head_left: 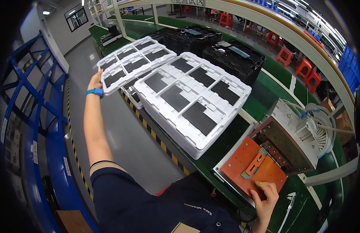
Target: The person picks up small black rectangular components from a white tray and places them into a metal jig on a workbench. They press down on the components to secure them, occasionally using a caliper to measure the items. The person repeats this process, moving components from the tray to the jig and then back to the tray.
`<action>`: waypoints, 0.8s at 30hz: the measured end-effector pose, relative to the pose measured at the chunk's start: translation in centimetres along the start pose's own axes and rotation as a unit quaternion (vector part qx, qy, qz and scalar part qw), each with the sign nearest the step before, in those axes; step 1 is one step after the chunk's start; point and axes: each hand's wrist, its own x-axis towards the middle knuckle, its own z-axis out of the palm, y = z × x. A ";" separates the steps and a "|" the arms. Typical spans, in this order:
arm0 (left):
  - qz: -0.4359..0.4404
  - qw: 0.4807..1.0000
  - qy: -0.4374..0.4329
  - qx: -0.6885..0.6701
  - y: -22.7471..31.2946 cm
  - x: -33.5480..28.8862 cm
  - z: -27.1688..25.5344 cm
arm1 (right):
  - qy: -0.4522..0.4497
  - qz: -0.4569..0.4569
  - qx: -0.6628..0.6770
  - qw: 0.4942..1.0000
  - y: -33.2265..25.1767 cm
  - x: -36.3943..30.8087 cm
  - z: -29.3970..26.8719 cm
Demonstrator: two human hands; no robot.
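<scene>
My left hand [95, 80], with a blue band at the wrist, grips the near left edge of a white plastic tray [103, 82]. Dark flat rectangular pieces sit in this tray's compartments, and it tilts over the left end of the bench. To its right stands a stack of similar white trays [195, 149], the top one also holding dark flat pieces. My right hand [267, 195] is at the front edge of an orange plate [236, 165] on a metal fixture. Its fingers are curled, thumb apart from them, with nothing visible between. A small orange block [255, 163] is on the plate.
Behind the white trays, black tray stacks [238, 58] stand on the green bench [261, 99]. A grey metal press housing [283, 124] with hoses rises behind the orange plate. A caliper [290, 199] lies right of my right hand. Blue racking [36, 112] stands at left.
</scene>
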 end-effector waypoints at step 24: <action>0.088 0.909 0.253 0.319 -19.7 0.8 0.8 | -0.006 0.031 -0.027 0.999 0.5 0.2 0.4</action>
